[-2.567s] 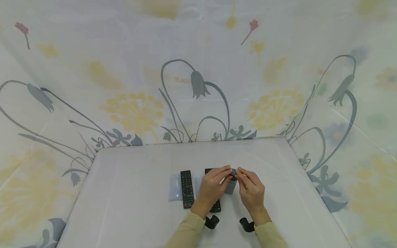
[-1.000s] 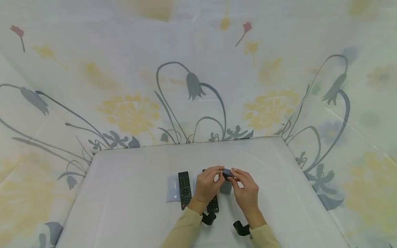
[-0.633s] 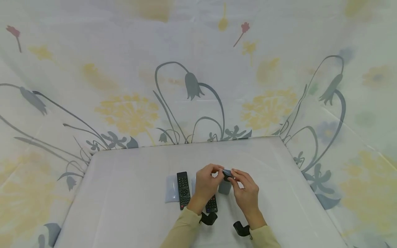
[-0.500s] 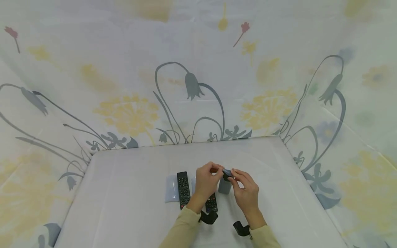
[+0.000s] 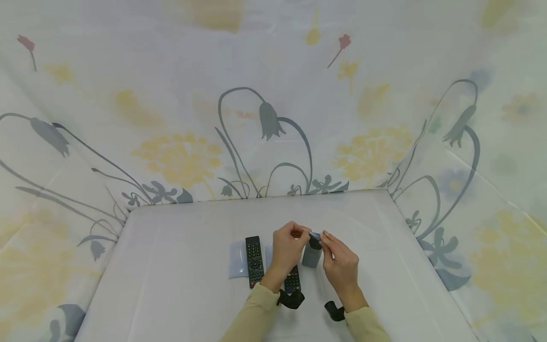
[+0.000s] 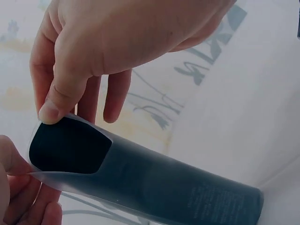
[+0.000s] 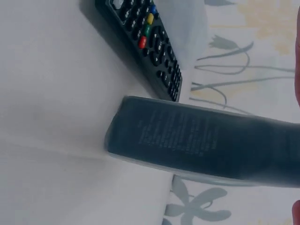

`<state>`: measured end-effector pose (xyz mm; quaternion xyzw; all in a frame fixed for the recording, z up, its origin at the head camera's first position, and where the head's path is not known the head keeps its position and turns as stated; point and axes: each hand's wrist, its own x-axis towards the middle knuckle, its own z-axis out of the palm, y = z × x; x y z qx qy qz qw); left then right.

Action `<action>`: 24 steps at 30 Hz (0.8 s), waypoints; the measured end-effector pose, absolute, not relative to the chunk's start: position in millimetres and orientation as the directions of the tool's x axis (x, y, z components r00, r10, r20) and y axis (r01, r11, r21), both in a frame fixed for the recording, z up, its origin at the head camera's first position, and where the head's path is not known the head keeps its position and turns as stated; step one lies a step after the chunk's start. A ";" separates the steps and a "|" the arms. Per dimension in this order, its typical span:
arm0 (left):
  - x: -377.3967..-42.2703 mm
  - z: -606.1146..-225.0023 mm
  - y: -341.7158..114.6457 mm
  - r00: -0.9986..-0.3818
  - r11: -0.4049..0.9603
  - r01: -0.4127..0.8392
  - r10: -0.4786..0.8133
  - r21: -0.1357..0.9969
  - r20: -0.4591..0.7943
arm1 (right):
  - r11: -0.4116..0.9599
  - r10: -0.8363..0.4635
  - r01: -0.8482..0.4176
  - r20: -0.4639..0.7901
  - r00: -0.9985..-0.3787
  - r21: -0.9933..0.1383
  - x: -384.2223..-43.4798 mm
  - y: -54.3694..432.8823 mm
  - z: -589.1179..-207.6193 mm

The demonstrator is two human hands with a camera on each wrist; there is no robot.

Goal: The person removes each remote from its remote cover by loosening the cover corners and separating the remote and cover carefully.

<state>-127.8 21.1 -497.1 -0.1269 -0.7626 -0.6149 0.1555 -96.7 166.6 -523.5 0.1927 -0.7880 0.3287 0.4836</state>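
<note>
A black remote control point(image 6: 69, 146) stands on end inside a translucent bluish plastic sleeve point(image 5: 312, 256), its bare black end showing at the sleeve's open mouth. My left hand point(image 5: 288, 247) pinches one edge of that mouth between thumb and fingers. On the opposite edge, the thumb and fingers of my right hand point(image 5: 342, 262) pinch the plastic. Pale printed text shows through the sleeve low on the remote in the right wrist view, where the sleeve's lower end is at the white tabletop. Only slivers of fingers show at that view's right edge.
Left of the hands lies a second black remote point(image 5: 254, 261), beside a pale blue plastic packet point(image 5: 238, 260). Another remote point(image 5: 292, 280) lies partly hidden under my left forearm, with a packet next to it. Black wrist mounts point(image 5: 292, 299) stick out from both sleeves. Flower-printed cloth walls point(image 5: 273, 95) surround the table.
My hands have tugged at the sleeve's mouth; its edge now stretches between them above the remote's end. The left hand has risen slightly. The remotes on the table have stayed put.
</note>
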 end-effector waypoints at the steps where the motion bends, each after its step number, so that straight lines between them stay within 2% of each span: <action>1: -128.1 -496.7 21.2 -0.923 0.216 0.376 0.004 0.901 0.385 | 0.711 0.019 -0.619 0.889 -0.458 -0.334 -96.6 166.0 -523.3; 7: -128.7 -490.6 20.9 -0.958 0.239 0.281 0.018 0.929 0.285 | 0.702 0.073 -0.597 0.872 -0.483 -0.389 -94.0 161.3 -519.3; 16: -126.8 -492.5 27.2 -0.972 0.200 0.215 -0.046 0.956 0.229 | 0.732 0.160 -0.444 0.764 -0.625 -0.516 -90.2 154.6 -508.4; 24: -123.0 -493.6 32.8 -0.969 0.185 0.188 -0.127 0.965 0.213 | 0.724 0.216 -0.351 0.679 -0.702 -0.593 -92.6 154.3 -498.1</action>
